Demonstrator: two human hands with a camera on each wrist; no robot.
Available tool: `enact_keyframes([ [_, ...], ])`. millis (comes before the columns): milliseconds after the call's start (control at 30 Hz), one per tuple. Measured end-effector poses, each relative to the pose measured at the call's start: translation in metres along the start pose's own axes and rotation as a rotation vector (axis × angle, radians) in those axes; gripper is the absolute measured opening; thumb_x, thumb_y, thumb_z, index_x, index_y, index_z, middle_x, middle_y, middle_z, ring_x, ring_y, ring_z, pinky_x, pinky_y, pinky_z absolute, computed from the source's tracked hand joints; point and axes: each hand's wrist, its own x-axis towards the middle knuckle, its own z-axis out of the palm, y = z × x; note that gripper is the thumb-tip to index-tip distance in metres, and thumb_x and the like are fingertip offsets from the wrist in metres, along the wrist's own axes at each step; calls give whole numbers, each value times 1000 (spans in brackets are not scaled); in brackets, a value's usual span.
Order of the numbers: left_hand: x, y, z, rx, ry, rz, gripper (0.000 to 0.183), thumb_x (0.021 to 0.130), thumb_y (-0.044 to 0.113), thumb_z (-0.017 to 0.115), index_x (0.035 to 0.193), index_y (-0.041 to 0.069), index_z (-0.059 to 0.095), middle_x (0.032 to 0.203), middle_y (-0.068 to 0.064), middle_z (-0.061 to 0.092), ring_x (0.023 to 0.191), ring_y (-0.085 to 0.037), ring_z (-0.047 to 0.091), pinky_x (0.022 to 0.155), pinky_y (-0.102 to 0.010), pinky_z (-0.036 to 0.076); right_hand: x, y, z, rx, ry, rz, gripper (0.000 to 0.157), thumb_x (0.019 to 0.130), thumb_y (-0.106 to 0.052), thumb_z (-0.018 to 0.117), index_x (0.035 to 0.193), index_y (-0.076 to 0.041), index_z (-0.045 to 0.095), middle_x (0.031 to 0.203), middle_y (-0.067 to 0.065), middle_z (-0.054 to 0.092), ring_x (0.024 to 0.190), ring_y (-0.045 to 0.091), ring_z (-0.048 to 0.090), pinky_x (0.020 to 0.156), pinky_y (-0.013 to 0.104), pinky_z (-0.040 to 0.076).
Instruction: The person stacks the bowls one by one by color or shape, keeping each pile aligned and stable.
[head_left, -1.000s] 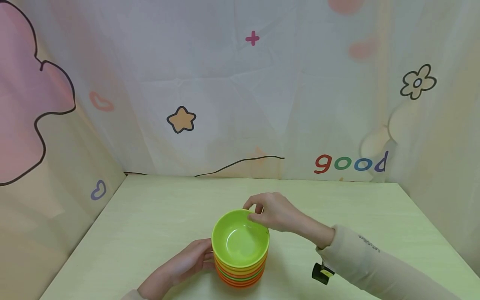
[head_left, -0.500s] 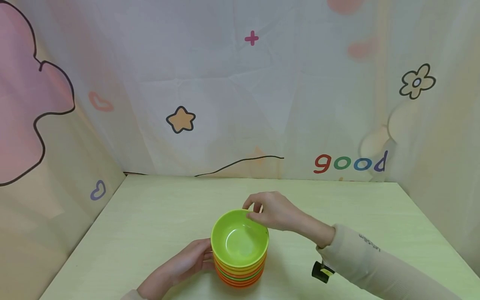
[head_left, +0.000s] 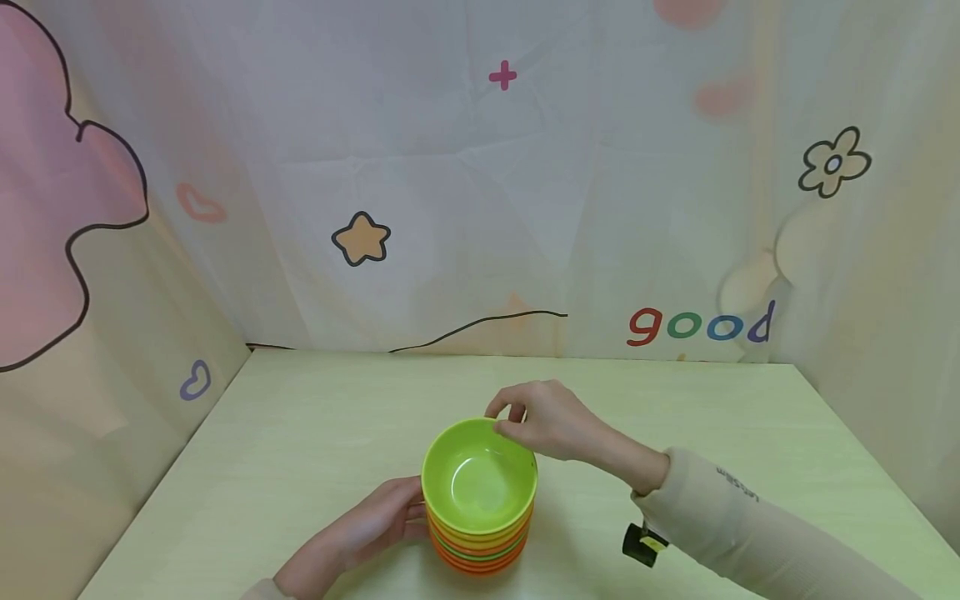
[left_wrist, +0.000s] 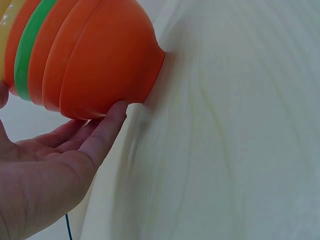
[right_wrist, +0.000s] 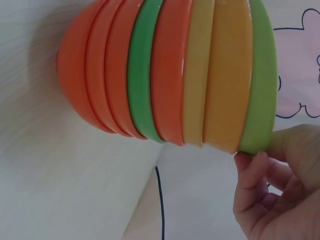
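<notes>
A stack of nested bowls stands upright in the head view, topped by a light green bowl [head_left: 480, 483]. Below it come yellow bowls [right_wrist: 227, 75], orange bowls [left_wrist: 107, 55] and a darker green bowl [right_wrist: 140, 75]; an orange one is lowest. My right hand [head_left: 557, 421] pinches the top bowl's far right rim, thumb inside and fingers outside, as the right wrist view [right_wrist: 287, 185] also shows. My left hand [head_left: 382, 518] rests against the stack's left side. Its extended fingers [left_wrist: 105, 135] touch the lower orange bowls, and its thumb lies higher up.
The stack stands on a pale green table [head_left: 300, 433] near its front edge. A printed cloth [head_left: 450, 208] hangs behind and at both sides. A small black device [head_left: 642, 545] hangs under the right sleeve.
</notes>
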Motion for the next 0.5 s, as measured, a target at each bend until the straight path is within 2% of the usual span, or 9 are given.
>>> enact_keyframes([
  [500, 2, -2, -1, -10, 15, -11, 53, 97, 41, 40, 126, -1, 51, 112, -2, 62, 105, -15, 58, 88, -37, 49, 0, 1, 5, 6, 40, 13, 11, 80, -11, 66, 87, -16, 72, 63, -7, 58, 55, 4, 46, 48, 18, 38],
])
